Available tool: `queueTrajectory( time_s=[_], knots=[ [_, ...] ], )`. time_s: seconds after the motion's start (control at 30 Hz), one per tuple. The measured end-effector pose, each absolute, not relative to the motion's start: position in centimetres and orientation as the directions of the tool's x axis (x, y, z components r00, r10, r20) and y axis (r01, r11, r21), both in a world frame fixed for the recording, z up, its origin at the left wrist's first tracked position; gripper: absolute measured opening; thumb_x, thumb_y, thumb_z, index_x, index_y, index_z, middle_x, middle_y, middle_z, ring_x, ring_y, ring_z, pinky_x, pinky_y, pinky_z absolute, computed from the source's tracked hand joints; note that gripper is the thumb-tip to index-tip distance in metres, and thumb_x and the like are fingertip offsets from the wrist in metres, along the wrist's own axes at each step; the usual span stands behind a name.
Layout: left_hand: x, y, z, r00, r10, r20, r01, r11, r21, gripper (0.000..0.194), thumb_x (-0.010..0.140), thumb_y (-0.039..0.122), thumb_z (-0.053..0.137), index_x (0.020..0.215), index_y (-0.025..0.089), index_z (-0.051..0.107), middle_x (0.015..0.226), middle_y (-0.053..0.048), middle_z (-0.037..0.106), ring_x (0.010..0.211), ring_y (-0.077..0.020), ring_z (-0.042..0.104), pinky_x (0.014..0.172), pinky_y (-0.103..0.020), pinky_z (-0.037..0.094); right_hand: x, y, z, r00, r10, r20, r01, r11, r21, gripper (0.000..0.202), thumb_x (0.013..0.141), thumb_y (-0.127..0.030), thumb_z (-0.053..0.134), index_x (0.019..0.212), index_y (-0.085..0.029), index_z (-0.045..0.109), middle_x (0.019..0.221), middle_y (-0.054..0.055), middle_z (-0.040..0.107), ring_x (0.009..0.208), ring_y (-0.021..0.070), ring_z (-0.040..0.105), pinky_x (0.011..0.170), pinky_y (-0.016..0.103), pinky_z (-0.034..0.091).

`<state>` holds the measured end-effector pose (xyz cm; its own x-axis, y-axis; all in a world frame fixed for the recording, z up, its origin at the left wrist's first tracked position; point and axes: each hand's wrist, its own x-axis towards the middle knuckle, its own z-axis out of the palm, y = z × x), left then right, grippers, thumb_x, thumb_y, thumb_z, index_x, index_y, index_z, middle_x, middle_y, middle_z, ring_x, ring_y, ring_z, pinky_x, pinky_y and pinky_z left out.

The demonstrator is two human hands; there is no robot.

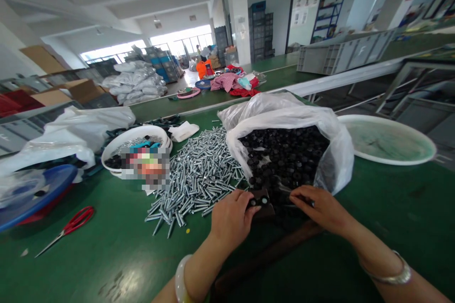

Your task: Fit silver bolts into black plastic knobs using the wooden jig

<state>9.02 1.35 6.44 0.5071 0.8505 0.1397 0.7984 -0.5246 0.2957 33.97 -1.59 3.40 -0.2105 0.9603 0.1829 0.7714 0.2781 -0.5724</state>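
Note:
My left hand is closed around a small black part with two pale round spots on it, at a dark brown block on the table. My right hand is pinched at the mouth of the bag; a bit of black shows by its fingers, but what they hold is unclear. A clear plastic bag lies open just beyond both hands, filled with black knob-like pieces. Left of the bag spreads a heap of silver bolts, close to my left hand.
Red-handled scissors lie at the left, near a blue basin. A white bowl holds small parts. At the right rests a white round tray. Grey crates stand beyond the table.

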Motion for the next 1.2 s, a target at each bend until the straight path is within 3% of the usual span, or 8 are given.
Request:
queueTrajectory(
  time_s=[0.33, 0.47, 0.63, 0.7, 0.83, 0.97, 1.1, 1.2],
  knots=[
    [9.1, 2.1, 8.0, 0.56, 0.826, 0.064, 0.788, -0.555, 0.268, 0.026, 0.082, 0.043, 0.05, 0.101, 0.027, 0.06, 0.094, -0.002, 0.064, 0.084, -0.0206, 0.061, 0.069, -0.029, 0.044, 33.8, -1.5, 3.4, -0.224, 0.96, 0.165, 0.773, 0.278, -0.571, 0.024, 0.087, -0.034, 0.042, 0.086, -0.021, 0.062, 0.081, 0.004, 0.064, 0.075, 0.017, 0.06, 0.069, 0.029, 0.046],
    [9.1, 2.0, 7.7, 0.539, 0.837, 0.093, 0.788, -0.54, 0.295, 0.03, 0.083, 0.045, 0.048, 0.104, 0.027, 0.06, 0.097, -0.002, 0.064, 0.085, -0.0194, 0.06, 0.071, -0.028, 0.045, 33.8, -1.7, 3.5, -0.223, 0.959, 0.173, 0.774, 0.282, -0.566, 0.024, 0.087, -0.034, 0.043, 0.085, -0.021, 0.062, 0.08, 0.004, 0.065, 0.074, 0.0166, 0.06, 0.067, 0.028, 0.046],
    [9.0, 1.9, 7.5, 0.53, 0.836, 0.141, 0.785, -0.547, 0.292, 0.045, 0.074, 0.053, 0.057, 0.111, 0.029, 0.057, 0.107, -0.002, 0.059, 0.089, -0.02, 0.059, 0.073, -0.029, 0.046, 33.8, -1.7, 3.7, -0.22, 0.96, 0.172, 0.765, 0.279, -0.58, 0.024, 0.087, -0.033, 0.043, 0.085, -0.02, 0.063, 0.079, 0.004, 0.063, 0.072, 0.0159, 0.059, 0.065, 0.027, 0.045],
    [9.0, 1.9, 7.6, 0.529, 0.833, 0.159, 0.783, -0.552, 0.287, 0.036, 0.076, 0.048, 0.057, 0.108, 0.03, 0.059, 0.107, -0.001, 0.058, 0.088, -0.0184, 0.059, 0.073, -0.028, 0.046, 33.9, -1.8, 3.7, -0.216, 0.956, 0.196, 0.766, 0.291, -0.573, 0.024, 0.087, -0.033, 0.042, 0.087, -0.02, 0.062, 0.08, 0.004, 0.063, 0.072, 0.0155, 0.059, 0.065, 0.027, 0.045],
    [9.1, 2.0, 8.0, 0.567, 0.814, 0.127, 0.77, -0.579, 0.267, 0.022, 0.083, 0.036, 0.052, 0.102, 0.031, 0.062, 0.098, 0.0, 0.061, 0.087, -0.0171, 0.059, 0.072, -0.027, 0.044, 33.9, -2.3, 3.7, -0.301, 0.937, 0.177, 0.803, 0.349, -0.483, 0.021, 0.086, -0.03, 0.046, 0.091, -0.021, 0.063, 0.078, 0.004, 0.062, 0.071, 0.015, 0.059, 0.064, 0.026, 0.045],
    [9.3, 2.3, 8.4, 0.578, 0.813, 0.071, 0.773, -0.574, 0.271, 0.022, 0.078, 0.036, 0.058, 0.1, 0.031, 0.062, 0.095, 0.001, 0.062, 0.086, -0.019, 0.059, 0.069, -0.028, 0.044, 32.7, -2.9, 3.5, -0.383, 0.915, 0.127, 0.867, 0.403, -0.293, 0.021, 0.08, -0.022, 0.052, 0.097, -0.021, 0.063, 0.087, 0.007, 0.063, 0.08, 0.0183, 0.059, 0.069, 0.029, 0.045],
    [8.9, 3.0, 8.9, 0.6, 0.798, 0.056, 0.717, -0.568, 0.405, 0.028, 0.071, 0.037, 0.065, 0.097, 0.029, 0.064, 0.093, 0.001, 0.063, 0.084, -0.0188, 0.06, 0.072, -0.028, 0.043, 30.8, -2.7, 3.5, -0.344, 0.938, 0.042, 0.932, 0.346, -0.111, 0.017, 0.077, -0.019, 0.054, 0.091, -0.02, 0.064, 0.088, 0.007, 0.062, 0.081, 0.0207, 0.059, 0.065, 0.028, 0.045],
    [7.6, 4.4, 9.2, 0.473, 0.868, 0.152, 0.604, -0.444, 0.662, 0.031, 0.072, 0.04, 0.063, 0.098, 0.025, 0.065, 0.084, 0.0, 0.062, 0.071, -0.0141, 0.057, 0.064, -0.024, 0.043, 30.0, -2.1, 3.3, -0.303, 0.953, 0.0, 0.952, 0.303, -0.045, 0.012, 0.076, -0.019, 0.055, 0.083, -0.018, 0.064, 0.088, 0.008, 0.061, 0.081, 0.0218, 0.059, 0.061, 0.028, 0.044]
  ],
)
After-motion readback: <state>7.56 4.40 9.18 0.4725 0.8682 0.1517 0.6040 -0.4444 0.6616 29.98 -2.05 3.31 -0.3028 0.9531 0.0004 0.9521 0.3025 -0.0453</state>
